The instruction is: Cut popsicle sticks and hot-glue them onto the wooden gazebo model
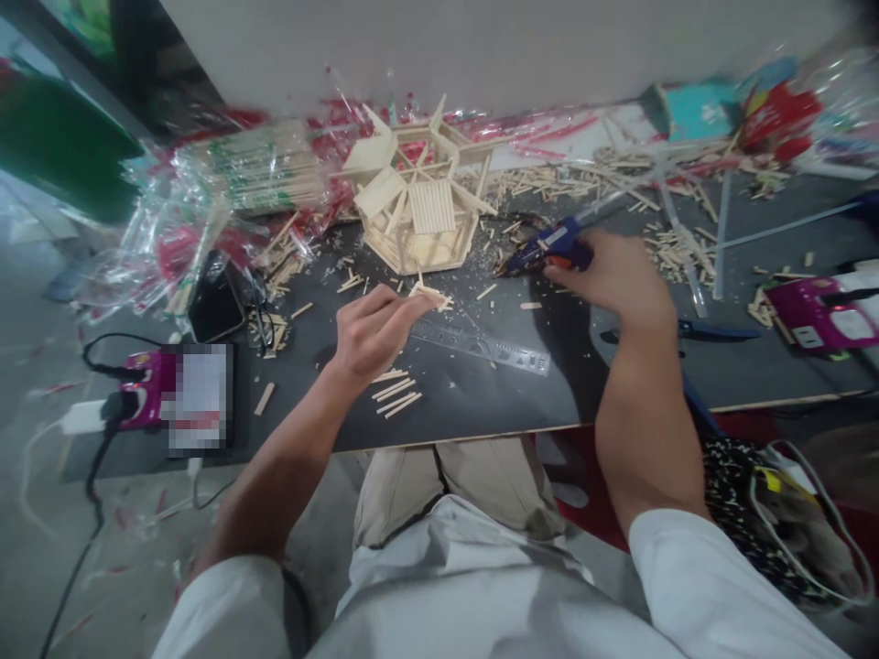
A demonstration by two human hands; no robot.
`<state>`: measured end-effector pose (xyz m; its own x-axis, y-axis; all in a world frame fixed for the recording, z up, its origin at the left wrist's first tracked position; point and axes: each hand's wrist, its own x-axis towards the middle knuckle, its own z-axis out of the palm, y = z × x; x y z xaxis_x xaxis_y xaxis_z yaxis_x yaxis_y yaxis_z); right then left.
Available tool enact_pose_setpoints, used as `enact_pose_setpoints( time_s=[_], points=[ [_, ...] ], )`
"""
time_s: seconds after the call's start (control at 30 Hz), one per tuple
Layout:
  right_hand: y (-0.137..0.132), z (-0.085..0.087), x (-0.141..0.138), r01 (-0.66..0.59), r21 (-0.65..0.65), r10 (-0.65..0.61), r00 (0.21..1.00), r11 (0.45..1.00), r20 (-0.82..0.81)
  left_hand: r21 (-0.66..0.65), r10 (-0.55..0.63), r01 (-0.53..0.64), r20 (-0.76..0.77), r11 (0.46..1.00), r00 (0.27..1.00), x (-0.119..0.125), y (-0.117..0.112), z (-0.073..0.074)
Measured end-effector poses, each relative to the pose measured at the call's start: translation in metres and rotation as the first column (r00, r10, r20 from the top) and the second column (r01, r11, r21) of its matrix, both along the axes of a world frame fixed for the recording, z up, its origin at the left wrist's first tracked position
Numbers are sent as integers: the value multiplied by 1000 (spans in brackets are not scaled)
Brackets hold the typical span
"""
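Observation:
My right hand is wrapped round the rear of a blue hot glue gun, whose nozzle points left, low over the dark table. Left of it, my left hand is closed in a pinch on a small piece made of pale wooden sticks; the fingers partly cover it. Below the pinch lies a clear plastic ruler. Several cut sticks lie in a row near the table's front edge. Just beyond my left hand stands a many-sided model of wooden sticks with slatted panels.
Plastic-wrapped stick bundles lie at the back left. A phone and a purple power strip with cables sit at left; another purple power strip is at right. Dark scissors lie beside my right forearm. Stick offcuts litter the back.

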<state>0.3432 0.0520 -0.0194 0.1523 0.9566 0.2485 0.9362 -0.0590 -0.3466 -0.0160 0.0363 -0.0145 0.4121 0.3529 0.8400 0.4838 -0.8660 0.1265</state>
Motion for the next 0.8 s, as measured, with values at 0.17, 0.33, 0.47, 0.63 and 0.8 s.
enact_pose_setpoints(
  time_s=[0.17, 0.33, 0.47, 0.63, 0.8],
  points=[
    [5, -7, -1, 50, 146, -44, 998, 988, -50, -148, -22, 52, 200, 988, 980, 10, -8, 10],
    [-10, 20, -51, -52, 134, 96, 932, 990, -350, -593, 146, 352, 631, 724, 762, 22, -17, 19],
    [-31, 30, -112, -396, 28, 284, 606, 918, -743, -619, 367, 633, 785, 465, 499, 23, -12, 23],
    [-46, 21, -167, -501, 69, 164, 148, 862, -975, -548, 434, 787, 805, 285, 403, 22, -10, 29],
    [-52, 19, -183, -512, 113, 98, -56, 852, -994, -544, 428, 814, 797, 202, 426, 25, -15, 31]
  ],
)
